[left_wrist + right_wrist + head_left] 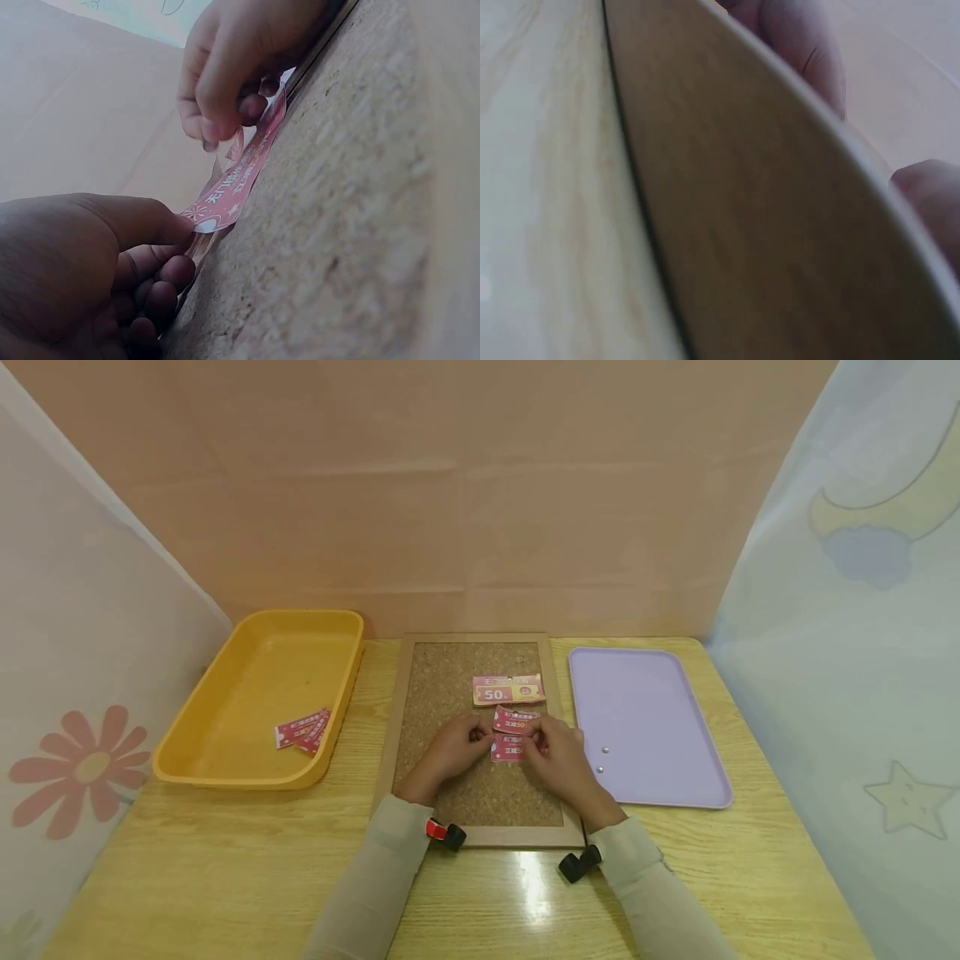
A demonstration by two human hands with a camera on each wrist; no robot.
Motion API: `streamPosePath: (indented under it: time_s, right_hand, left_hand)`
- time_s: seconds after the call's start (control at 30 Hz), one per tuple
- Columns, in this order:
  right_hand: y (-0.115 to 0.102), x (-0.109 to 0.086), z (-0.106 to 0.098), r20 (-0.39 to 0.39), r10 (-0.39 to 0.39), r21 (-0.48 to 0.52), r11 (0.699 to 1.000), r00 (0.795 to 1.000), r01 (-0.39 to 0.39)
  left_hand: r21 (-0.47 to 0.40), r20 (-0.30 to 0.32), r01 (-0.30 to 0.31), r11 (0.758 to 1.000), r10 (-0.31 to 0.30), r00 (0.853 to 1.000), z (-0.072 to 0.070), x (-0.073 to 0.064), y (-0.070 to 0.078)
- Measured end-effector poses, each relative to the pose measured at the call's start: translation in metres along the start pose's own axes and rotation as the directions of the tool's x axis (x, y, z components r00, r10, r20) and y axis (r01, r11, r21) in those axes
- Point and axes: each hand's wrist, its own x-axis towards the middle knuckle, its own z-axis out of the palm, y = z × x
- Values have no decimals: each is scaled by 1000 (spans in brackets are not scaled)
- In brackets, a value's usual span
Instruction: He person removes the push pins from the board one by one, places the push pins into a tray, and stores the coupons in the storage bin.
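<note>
Both hands work at the lower pink coupon (506,749) on a wood-framed cork board (450,677). My left hand (454,747) pinches its left end between thumb and curled fingers, as the left wrist view shows at the coupon's corner (214,214). My right hand (558,756) covers the right end, its thumb and fingertips drawn together close over the paper; I cannot tell what they hold. Just above is a second pink coupon (513,720) with a small pin at its top. A larger pink and yellow coupon (507,693) sits higher on the board.
A yellow tray (345,714) at the left holds more pink coupons (300,729). Right of the board is a lilac tray (645,718) with two small silver pins (605,750) near its left edge. The wooden table (300,860) meets a peach cloth wall behind.
</note>
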Motion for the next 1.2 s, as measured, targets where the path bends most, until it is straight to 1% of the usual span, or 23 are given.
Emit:
streamPosePath:
  time_s: [0.13, 0.33, 0.4, 0.53, 0.6, 0.7, 0.77, 0.83, 0.9, 1.03, 1.1, 1.2]
  right_hand:
    - [0, -3, -6, -70, -10, 83, 996, 998, 16]
    - [5, -6, -16, -188, -18, 99, 994, 982, 37]
    - [5, -8, -20, -203, -16, 93, 995, 979, 35]
    - [7, -13, -28, -200, 15, 94, 996, 980, 4]
    - [9, -16, -31, -199, 35, 88, 996, 979, -18]
    - [14, -20, -36, -211, 65, 90, 995, 975, -47]
    - [17, -23, -39, -219, 73, 82, 995, 973, -56]
    - [20, -25, -42, -224, 74, 76, 995, 972, -59]
    - [23, -28, -46, -216, 71, 66, 996, 974, -58]
    - [28, -36, -53, -219, 78, 51, 996, 973, -68]
    - [30, -40, -56, -231, 89, 49, 996, 969, -80]
    - [33, -46, -61, -241, 105, 46, 994, 965, -96]
  left_hand:
    - [-5, 1, 13, 1000, -13, 1000, -1, -1, 3]
    - [-4, -5, 19, 1000, -19, 1000, 0, -1, 3]
    - [-6, -9, 16, 1000, -16, 1000, 0, -1, 2]
    - [-25, -5, 12, 1000, -12, 1000, 0, 0, -2]
    - [-54, 8, 21, 998, -20, 1000, -2, 0, -3]
    - [-91, 29, 51, 995, -49, 998, -6, -2, -4]
    - [-103, 29, 72, 992, -69, 997, -11, -5, -5]
    - [-90, 14, 89, 992, -88, 996, -17, -10, -7]
    - [-85, -5, 90, 992, -91, 996, -24, -16, -10]
    - [-92, -35, 95, 991, -98, 995, -45, -27, -13]
    - [-104, -49, 102, 989, -107, 993, -57, -33, -13]
    - [-99, -93, 96, 990, -105, 990, -74, -41, -16]
